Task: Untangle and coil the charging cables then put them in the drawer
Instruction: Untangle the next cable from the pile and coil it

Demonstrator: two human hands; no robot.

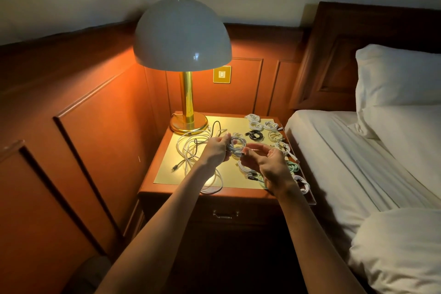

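Cable coil [237,144], white, is gripped in the left hand [216,150] in front of the lamp [182,55], and the right hand [269,164] pinches its free end between thumb and forefinger, the plug too small to make out. At the lamp's base lies a loose tangle [191,148] of white and black cables, partly hidden by the left forearm; right of the lamp sit finished coils [269,125], some covered by the right hand. Below the lamp the drawer [225,213] is closed and deep in shadow.

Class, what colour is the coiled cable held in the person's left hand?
The coil in the left hand is white; the head view shows it.
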